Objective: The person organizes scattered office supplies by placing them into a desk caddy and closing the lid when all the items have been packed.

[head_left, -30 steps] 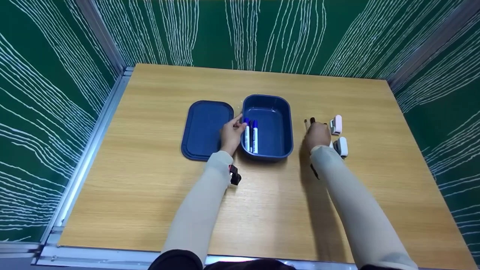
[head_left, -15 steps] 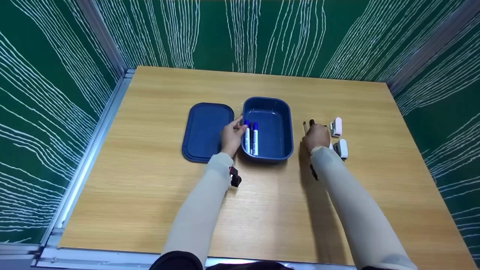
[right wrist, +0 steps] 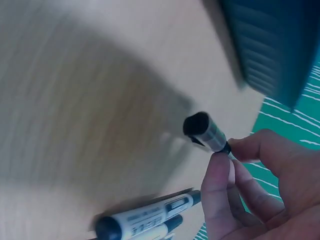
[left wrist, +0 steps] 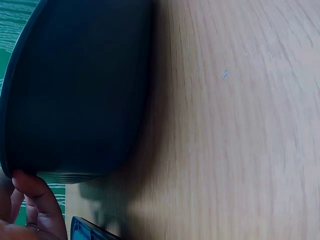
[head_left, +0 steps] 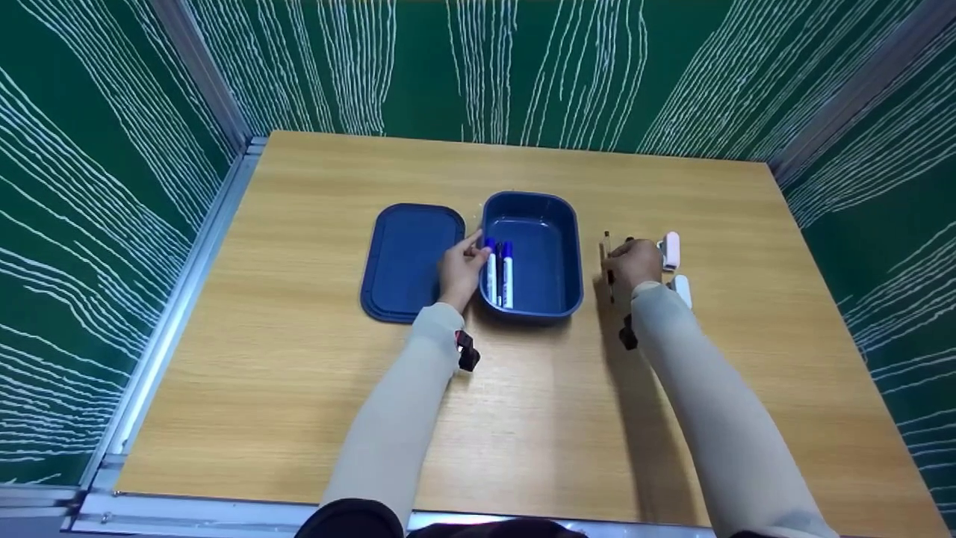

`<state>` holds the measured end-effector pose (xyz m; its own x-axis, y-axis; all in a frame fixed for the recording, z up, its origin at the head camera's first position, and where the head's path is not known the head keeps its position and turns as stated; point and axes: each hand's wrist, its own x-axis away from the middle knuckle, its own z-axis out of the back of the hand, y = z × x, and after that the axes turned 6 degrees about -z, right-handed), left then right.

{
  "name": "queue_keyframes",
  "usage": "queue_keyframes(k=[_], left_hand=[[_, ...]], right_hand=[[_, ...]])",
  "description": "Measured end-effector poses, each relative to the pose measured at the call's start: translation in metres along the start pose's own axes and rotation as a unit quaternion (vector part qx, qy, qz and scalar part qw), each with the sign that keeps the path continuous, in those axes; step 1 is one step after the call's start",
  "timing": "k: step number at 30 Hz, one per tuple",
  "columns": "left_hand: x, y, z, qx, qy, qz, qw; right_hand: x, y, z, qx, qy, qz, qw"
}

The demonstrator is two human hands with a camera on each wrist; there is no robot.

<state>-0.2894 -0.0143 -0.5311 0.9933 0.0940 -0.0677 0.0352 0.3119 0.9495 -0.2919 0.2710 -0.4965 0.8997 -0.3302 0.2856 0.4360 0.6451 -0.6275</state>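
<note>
My left hand [head_left: 461, 270] pinches the left rim of a dark blue plastic box [head_left: 569, 258]; one finger lies against its outer wall in the left wrist view. Inside, along that wall, lie two white markers [head_left: 508, 280] with blue caps and a dark pen [head_left: 500, 273] between them. To the right of the box, my right hand [head_left: 636, 263] pinches a slim pen [right wrist: 212, 135] between thumb and fingertips; its near end is black with a clip. Below that hand, white markers [right wrist: 155, 217] with black ends lie on the table.
A flat blue lid [head_left: 407, 261] lies left of the box, partly under my left hand. Beyond my right hand sit a pink-and-white object [head_left: 671, 250] and a white one [head_left: 681, 290]. Green walls with white streaks [head_left: 553, 67] enclose the wooden table [head_left: 299, 388].
My right hand has shifted slightly right and turned, and the slim pen now shows upright in its pinch in the head view. The left hand stays at the box rim.
</note>
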Motion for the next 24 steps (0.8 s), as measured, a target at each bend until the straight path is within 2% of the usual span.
queue_keyframes(k=[6,12,19,24], left_hand=[[0.001,0.0,0.0,-0.003,0.001,0.0,1.0],[0.002,0.001,0.001,-0.004,0.006,-0.005,1.0],[0.002,0.001,0.0,-0.001,0.006,-0.001,1.0],[0.002,0.001,0.0,0.001,0.003,-0.004,1.0]], right_hand=[[0.005,-0.008,0.007,-0.069,-0.029,-0.017,0.997],[0.009,-0.012,0.009,-0.097,-0.018,-0.024,0.9948],[0.019,-0.018,0.009,-0.148,-0.036,-0.009,0.9882],[0.022,-0.025,0.007,-0.152,-0.043,-0.009,0.9874]])
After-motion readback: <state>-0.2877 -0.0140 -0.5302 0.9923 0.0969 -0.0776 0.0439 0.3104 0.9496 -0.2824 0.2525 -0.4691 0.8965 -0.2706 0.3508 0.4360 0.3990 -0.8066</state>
